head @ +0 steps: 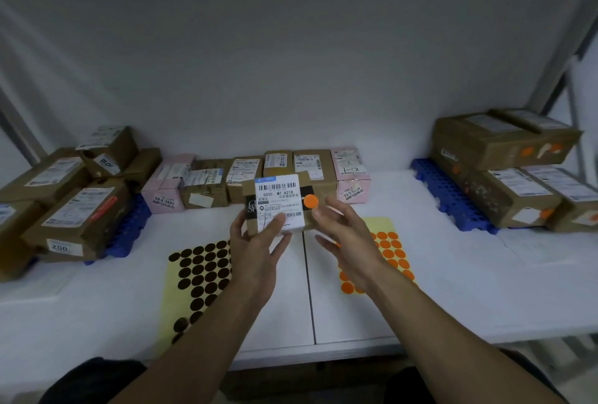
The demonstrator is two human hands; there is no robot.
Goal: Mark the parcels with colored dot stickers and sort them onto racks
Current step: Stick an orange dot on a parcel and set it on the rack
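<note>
Our left hand [255, 251] curled round a boxy cardboard parcel [278, 203], round orange sticker [311, 201] on its face (our right hand [343, 232] loose-fingered, empty).

Over the middle of the flat white desk [469, 290], the left grip [255, 242] holds a small brown cardboard parcel [276, 200]. A round orange dot sticker [311, 201] sits on its right part, with the right grip [343, 229] just beside it. On the desk, a pale sheet of black dot stickers [200, 277] lies near left and a pale sheet of orange dot stickers [393, 251] near right. A row of brown and pink cardboard boxes [246, 177] stands behind. Stacked brown cartons [74, 209] sit on a blue plastic pallet [129, 229] at left; a second carton stack [504, 151] sits on a second blue pallet [430, 183] at right.
</note>
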